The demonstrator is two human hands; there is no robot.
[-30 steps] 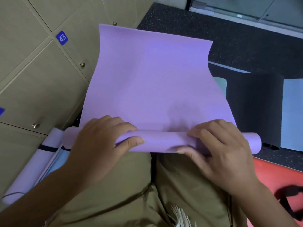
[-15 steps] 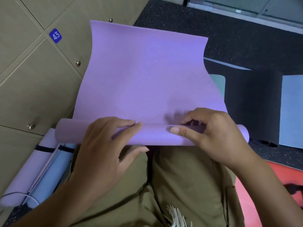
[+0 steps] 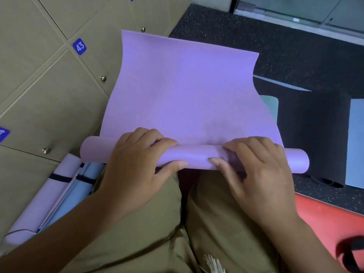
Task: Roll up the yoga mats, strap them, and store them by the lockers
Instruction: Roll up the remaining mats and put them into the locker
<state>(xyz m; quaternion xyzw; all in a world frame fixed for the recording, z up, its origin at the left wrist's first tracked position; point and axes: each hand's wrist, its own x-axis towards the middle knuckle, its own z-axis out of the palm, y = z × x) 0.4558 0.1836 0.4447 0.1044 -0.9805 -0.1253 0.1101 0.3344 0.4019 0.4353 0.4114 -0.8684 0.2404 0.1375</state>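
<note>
A purple yoga mat lies spread on the floor in front of my knees, its near end wound into a thin roll. My left hand grips the roll left of centre, fingers curled over the top and thumb underneath. My right hand grips the roll right of centre in the same way. Two rolled mats, a lilac one and a light blue one, each with a dark strap around it, lie at the foot of the beige lockers on my left.
A black mat and a pale blue mat lie flat on the dark speckled floor to the right. A green mat edge shows beside the purple one. A red mat with a black strap is at the lower right.
Both hands have shifted their hold on the roll and turned it forward; the roll looks a little thicker. The view has swung slightly.
</note>
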